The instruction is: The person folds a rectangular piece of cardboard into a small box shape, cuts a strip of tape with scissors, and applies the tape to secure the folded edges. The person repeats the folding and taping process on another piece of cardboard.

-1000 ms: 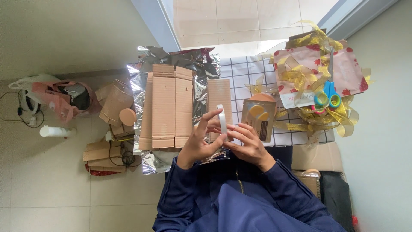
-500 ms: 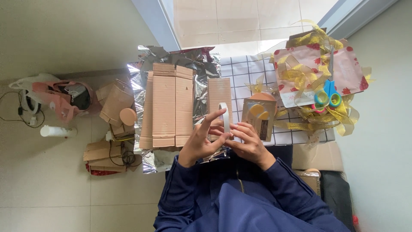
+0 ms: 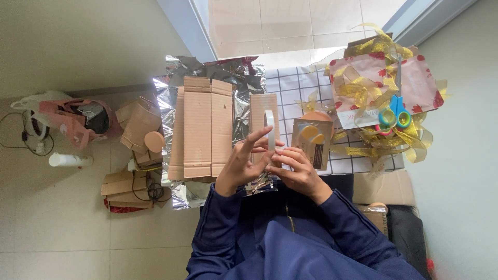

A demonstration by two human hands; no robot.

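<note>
Both hands meet over the lap: the left hand (image 3: 239,167) pinches a white tape roll (image 3: 270,128) on edge, the right hand (image 3: 298,170) clenched at its loose end. The roll looks light, stiff and sticky, best gripped by its rim, above the flattened cardboard box (image 3: 202,127).

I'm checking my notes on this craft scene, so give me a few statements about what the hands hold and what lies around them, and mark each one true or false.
1. Both hands hold a roll of white tape. True: the left hand and right hand meet at it.
2. The scissors lie in the person's lap. False: they rest on the gold ribbon, far from both hands.
3. A flattened cardboard box lies on silver foil. True.
4. The white bottle stands upright on the box. False: it lies on its side on the floor, off to the left.
5. The person's sleeves are dark blue. True.
</note>
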